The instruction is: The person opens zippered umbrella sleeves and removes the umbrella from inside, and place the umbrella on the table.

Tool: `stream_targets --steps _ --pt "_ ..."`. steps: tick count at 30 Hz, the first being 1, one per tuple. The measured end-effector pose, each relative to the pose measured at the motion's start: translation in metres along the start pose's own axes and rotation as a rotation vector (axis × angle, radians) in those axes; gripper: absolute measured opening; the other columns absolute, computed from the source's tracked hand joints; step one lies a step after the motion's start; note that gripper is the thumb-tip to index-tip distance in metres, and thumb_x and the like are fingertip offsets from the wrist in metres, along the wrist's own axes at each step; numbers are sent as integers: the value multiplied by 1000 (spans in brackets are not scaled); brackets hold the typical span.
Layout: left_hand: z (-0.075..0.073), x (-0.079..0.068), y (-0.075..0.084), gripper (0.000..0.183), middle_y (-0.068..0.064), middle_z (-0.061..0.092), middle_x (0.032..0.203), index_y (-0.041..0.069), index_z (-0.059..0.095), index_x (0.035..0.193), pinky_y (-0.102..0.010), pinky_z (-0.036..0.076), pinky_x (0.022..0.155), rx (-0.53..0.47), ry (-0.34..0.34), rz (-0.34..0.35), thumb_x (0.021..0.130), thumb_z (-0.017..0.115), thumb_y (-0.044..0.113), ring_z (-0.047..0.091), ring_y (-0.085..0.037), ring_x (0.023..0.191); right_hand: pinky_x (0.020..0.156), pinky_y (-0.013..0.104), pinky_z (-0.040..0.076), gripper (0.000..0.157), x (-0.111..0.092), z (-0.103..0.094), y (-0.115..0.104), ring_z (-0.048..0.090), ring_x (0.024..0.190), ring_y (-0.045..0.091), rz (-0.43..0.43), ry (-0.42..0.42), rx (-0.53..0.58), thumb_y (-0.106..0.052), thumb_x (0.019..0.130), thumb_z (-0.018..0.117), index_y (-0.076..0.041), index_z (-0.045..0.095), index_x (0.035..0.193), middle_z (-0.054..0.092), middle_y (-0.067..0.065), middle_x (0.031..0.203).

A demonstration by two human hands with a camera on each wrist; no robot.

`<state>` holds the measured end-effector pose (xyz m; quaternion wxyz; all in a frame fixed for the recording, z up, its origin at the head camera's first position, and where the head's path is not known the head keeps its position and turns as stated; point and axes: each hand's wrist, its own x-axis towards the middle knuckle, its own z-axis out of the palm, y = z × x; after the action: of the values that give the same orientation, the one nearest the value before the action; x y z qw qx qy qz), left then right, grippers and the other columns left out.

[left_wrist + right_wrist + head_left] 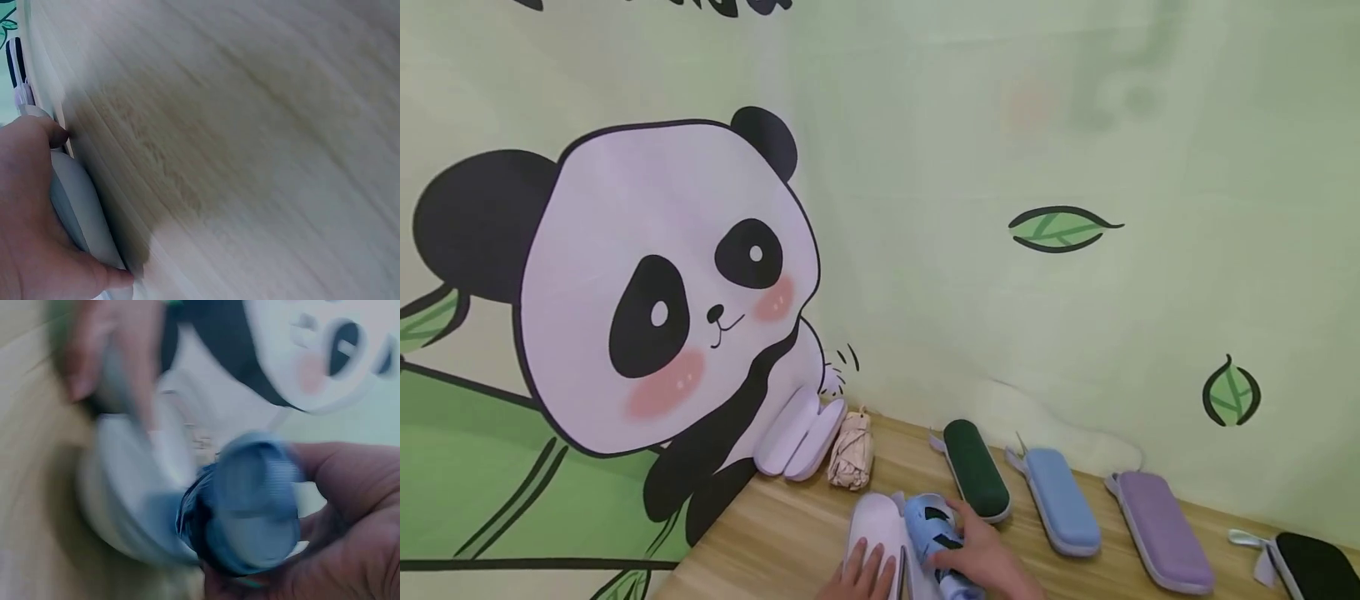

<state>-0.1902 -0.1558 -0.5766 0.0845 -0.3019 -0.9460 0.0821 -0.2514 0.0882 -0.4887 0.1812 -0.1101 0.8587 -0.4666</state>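
Observation:
An open white zip case (874,515) lies on the wooden table at the bottom centre of the head view. My left hand (859,577) holds its left half; in the left wrist view the thumb and a finger press against the edges of the case (84,200). Pinched in my right hand (983,552) is a blue rolled-up folded umbrella (927,518) with dark patches, over the right half of the case. Its round end (256,506) points at the right wrist camera, and that view is blurred. What lies beneath the umbrella is hidden.
Behind my left hand stand an open lilac case (801,437) and a beige wrapped bundle (852,452). Closed cases lie to the right: dark green (976,471), light blue (1060,500), purple (1161,529) and black (1318,562). A panda-printed backdrop (925,250) borders the table (790,525).

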Motion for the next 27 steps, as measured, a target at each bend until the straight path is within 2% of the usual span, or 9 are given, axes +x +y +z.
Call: stream_targets --steps 3,5,8,10,14,18,21,24,27 --pt "-2 -3 -6 75 -18 55 145 7 51 146 -42 52 98 -5 -35 17 104 28 65 52 -44 132 86 44 51 82 -11 -18 1 58 112 35 65 -30 204 -16 87 80 2 35 153 58 25 128" --pt "-7 -4 -11 78 -18 52 148 7 49 148 -44 51 100 -21 -84 11 102 31 67 49 -44 135 87 43 51 81 -19 -27 0 56 116 35 68 -41 249 -16 88 79 1 35 153 55 26 133" --pt "-17 -7 -20 83 -19 45 154 6 44 152 -48 47 104 -97 -175 -17 100 35 71 41 -45 140 88 45 49 77 -30 -35 -4 56 116 36 9 -10 175 -18 87 80 -1 41 152 56 24 134" --pt "-21 -9 -24 86 -19 43 156 6 42 153 -50 46 105 -119 -203 -25 98 37 72 39 -45 142 88 46 49 74 -35 -37 -5 57 115 35 -29 47 96 -20 86 82 -3 46 149 59 22 132" --pt "-21 -18 -29 86 -21 47 151 3 46 149 -49 47 104 -72 -174 -2 98 38 72 43 -46 138 91 49 49 64 -45 -35 -5 58 119 34 -79 173 -17 -21 83 84 -6 59 140 62 19 132" --pt "-20 -26 -31 83 -22 51 148 1 50 145 -49 49 101 -51 -143 -12 98 43 69 47 -46 135 95 54 48 56 -43 -26 0 58 119 38 -120 248 -146 -18 81 84 -4 66 132 61 21 130" --pt "-24 -29 -32 82 -22 50 148 2 50 145 -52 49 100 -78 -158 -37 96 49 68 46 -46 136 92 59 46 53 -35 -12 6 57 110 43 -159 227 -246 -10 79 81 -3 66 129 55 23 125" --pt "-29 -28 -32 83 -20 48 151 4 48 148 -54 48 100 -101 -196 -51 95 50 69 43 -45 139 89 64 43 54 -25 5 13 48 108 48 -151 151 -292 -1 77 81 -5 63 127 45 23 124" --pt "-33 -26 -30 85 -18 47 152 6 47 149 -54 48 100 -102 -224 -46 94 50 71 42 -44 140 87 66 39 58 -18 15 17 38 108 52 -109 95 -315 4 75 83 -10 58 125 38 22 125"
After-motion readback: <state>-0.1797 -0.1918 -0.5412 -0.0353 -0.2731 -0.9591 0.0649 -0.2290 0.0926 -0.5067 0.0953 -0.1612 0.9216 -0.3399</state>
